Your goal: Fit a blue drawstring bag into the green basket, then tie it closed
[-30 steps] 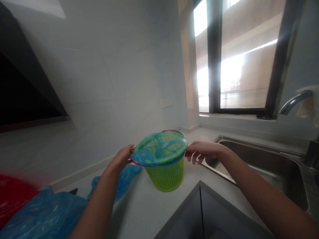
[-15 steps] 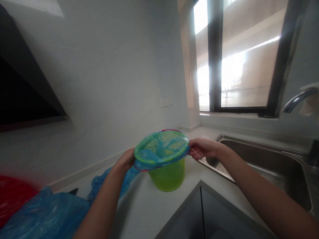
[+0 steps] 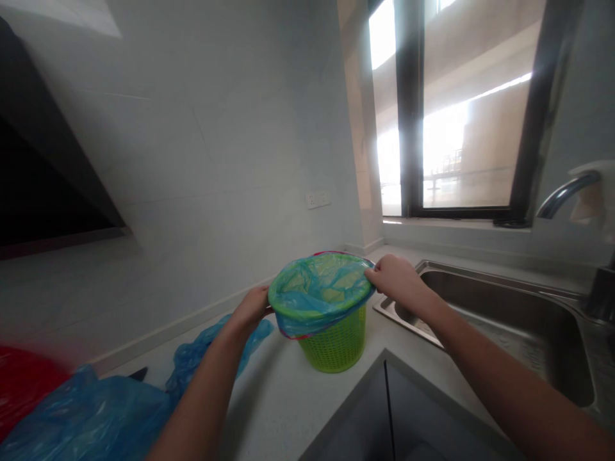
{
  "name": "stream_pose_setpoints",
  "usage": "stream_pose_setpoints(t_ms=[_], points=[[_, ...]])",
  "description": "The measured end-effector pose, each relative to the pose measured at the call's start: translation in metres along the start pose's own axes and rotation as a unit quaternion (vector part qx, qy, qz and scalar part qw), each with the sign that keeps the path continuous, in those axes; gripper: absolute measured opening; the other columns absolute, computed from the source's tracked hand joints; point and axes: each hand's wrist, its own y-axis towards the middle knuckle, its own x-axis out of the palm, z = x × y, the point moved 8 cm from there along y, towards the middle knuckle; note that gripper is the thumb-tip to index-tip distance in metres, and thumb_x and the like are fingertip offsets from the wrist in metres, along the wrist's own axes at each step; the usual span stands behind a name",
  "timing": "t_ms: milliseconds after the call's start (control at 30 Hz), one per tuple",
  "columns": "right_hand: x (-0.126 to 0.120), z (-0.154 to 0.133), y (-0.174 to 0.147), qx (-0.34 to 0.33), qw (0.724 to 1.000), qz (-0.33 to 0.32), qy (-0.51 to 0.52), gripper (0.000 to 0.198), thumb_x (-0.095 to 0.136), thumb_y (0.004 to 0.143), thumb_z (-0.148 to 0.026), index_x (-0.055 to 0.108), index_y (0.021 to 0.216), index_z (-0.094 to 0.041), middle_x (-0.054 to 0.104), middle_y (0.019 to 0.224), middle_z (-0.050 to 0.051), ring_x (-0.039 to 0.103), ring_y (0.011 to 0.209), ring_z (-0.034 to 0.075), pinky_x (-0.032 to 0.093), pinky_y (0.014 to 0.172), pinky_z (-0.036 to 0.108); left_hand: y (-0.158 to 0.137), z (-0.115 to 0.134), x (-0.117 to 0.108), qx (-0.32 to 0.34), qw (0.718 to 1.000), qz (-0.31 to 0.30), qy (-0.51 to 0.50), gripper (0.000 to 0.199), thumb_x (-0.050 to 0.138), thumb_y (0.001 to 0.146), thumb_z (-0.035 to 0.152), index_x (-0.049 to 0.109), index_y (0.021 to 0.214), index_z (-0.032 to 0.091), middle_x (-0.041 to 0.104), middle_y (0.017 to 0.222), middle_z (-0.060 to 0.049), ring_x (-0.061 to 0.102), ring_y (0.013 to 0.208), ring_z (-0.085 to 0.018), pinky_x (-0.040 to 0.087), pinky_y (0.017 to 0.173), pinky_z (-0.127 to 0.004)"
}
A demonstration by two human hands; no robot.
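Note:
A green perforated plastic basket (image 3: 336, 349) stands on the white counter, slightly tilted in view. Lining it is a thin blue plastic bag (image 3: 312, 291), folded outward over the rim, with a pink-red edge showing at the front and back. At the left side of the rim, my left hand (image 3: 252, 307) is closed on the bag's folded edge; its fingertips are partly hidden behind the rim. My right hand (image 3: 391, 275) pinches the bag at the right side of the rim, thumb on top.
Blue plastic bags (image 3: 91, 410) and a red bag (image 3: 29, 387) lie at the lower left. To the right is a steel sink (image 3: 509, 314) with a faucet (image 3: 569, 192). A wall with a socket (image 3: 318, 200) rises behind, and grey cabinet doors (image 3: 355, 419) are below the counter edge.
The basket has shifted slightly right. My right hand has risen onto the rim with its thumb on top, and the bag's folded edge hangs lower at the front left.

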Motion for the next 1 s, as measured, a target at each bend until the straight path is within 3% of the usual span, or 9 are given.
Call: stream_pose_setpoints(t_ms=[100,267,367,500,567,700,800,900,1000], points=[[-0.010,-0.009,-0.007,-0.030,0.991,0.084,-0.101,0.025,0.055,0.084,-0.029,0.065,0.065,-0.016,0.068,0.074,0.018,0.065,0.071,0.028,0.039,0.060,0.033,-0.008,0.011,0.000,0.023,0.999,0.039,0.022,0.028,0.068,0.059,0.039,0.067,0.072,0.014,0.064,0.065,-0.003,0.057,0.061,-0.017,0.049,0.065,-0.030],[-0.014,-0.021,-0.014,-0.092,0.984,0.076,-0.134,0.026,0.054,0.085,-0.026,0.060,0.062,-0.016,0.064,0.070,0.015,0.061,0.066,0.023,0.034,0.059,0.031,-0.021,0.029,-0.007,0.048,0.990,0.117,0.063,0.017,0.055,0.069,0.034,0.055,0.064,0.018,0.051,0.054,0.001,0.048,0.050,-0.015,0.044,0.052,-0.028],[-0.014,-0.022,-0.012,-0.111,0.991,0.050,-0.063,0.035,0.053,0.084,-0.024,0.045,0.050,-0.019,0.051,0.054,0.006,0.047,0.052,0.015,0.025,0.052,0.030,-0.025,0.037,-0.012,0.063,0.980,0.158,0.105,0.016,0.050,0.076,0.032,0.055,0.068,0.019,0.050,0.054,0.000,0.049,0.051,-0.017,0.043,0.049,-0.028],[-0.008,-0.008,-0.005,-0.049,0.990,-0.030,0.130,0.040,0.054,0.084,-0.026,0.040,0.047,-0.019,0.037,0.044,-0.001,0.033,0.041,0.009,0.020,0.044,0.027,-0.029,0.044,-0.013,0.075,0.973,0.165,0.142,0.020,0.046,0.081,0.034,0.054,0.069,0.020,0.050,0.055,0.000,0.050,0.050,-0.019,0.042,0.048,-0.030],[0.000,-0.003,-0.005,-0.003,0.956,-0.112,0.271,0.041,0.052,0.088,-0.026,0.042,0.049,-0.019,0.036,0.043,-0.002,0.029,0.037,0.007,0.019,0.039,0.024,-0.031,0.046,-0.011,0.083,0.972,0.163,0.149,0.021,0.047,0.081,0.034,0.054,0.067,0.020,0.049,0.055,0.000,0.048,0.049,-0.018,0.041,0.047,-0.029],[0.006,-0.008,-0.011,0.050,0.838,-0.230,0.493,0.035,0.051,0.093,-0.022,0.050,0.059,-0.016,0.048,0.048,-0.002,0.026,0.035,0.003,0.022,0.033,0.017,-0.032,0.044,-0.002,0.074,0.978,0.144,0.130,0.024,0.047,0.081,0.036,0.052,0.064,0.021,0.046,0.054,0.001,0.046,0.048,-0.018,0.039,0.047,-0.029],[0.014,-0.009,-0.012,0.105,0.756,-0.281,0.582,0.029,0.051,0.095,-0.016,0.053,0.066,-0.014,0.064,0.063,0.004,0.038,0.038,0.003,0.035,0.035,0.011,-0.032,0.044,-0.005,0.083,0.970,0.167,0.154,0.027,0.044,0.083,0.036,0.050,0.060,0.022,0.045,0.053,0.000,0.044,0.048,-0.018,0.036,0.046,-0.029],[0.027,-0.012,-0.013,0.152,0.678,-0.334,0.637,0.028,0.047,0.097,-0.012,0.054,0.070,-0.013,0.069,0.071,0.008,0.050,0.043,0.004,0.047,0.044,0.011,-0.030,0.048,-0.012,0.112,0.953,0.196,0.201,0.029,0.043,0.085,0.036,0.048,0.059,0.023,0.047,0.054,-0.001,0.045,0.050,-0.018,0.034,0.047,-0.029],[0.035,-0.014,-0.012,0.183,0.628,-0.337,0.677,0.028,0.044,0.098,-0.011,0.054,0.071,-0.013,0.069,0.069,0.007,0.054,0.045,0.005,0.049,0.046,0.011,-0.028,0.049,-0.021,0.122,0.946,0.221,0.204,0.027,0.047,0.084,0.040,0.054,0.067,0.020,0.054,0.061,-0.003,0.050,0.054,-0.019,0.036,0.048,-0.028]])
